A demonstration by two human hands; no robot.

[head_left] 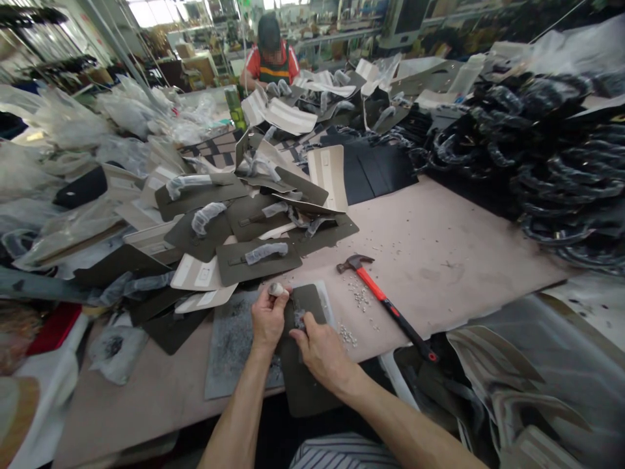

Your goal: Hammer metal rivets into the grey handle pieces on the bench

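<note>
My left hand (267,317) is closed, pinching a small whitish lump (277,288) between thumb and fingers at the top edge of a dark olive panel (306,384). My right hand (319,348) rests on that panel with its fingers curled on a small grey wrapped piece (299,319). The panel lies over a grey scuffed mat (229,345) at the table's near edge and hangs over it.
A hammer (385,303) with a red and black handle lies to the right, beside scattered small white bits (361,299). A heap of olive panels (254,228) with wrapped handles fills the left. Black straps (561,169) pile up far right. A person (271,55) works at the far end.
</note>
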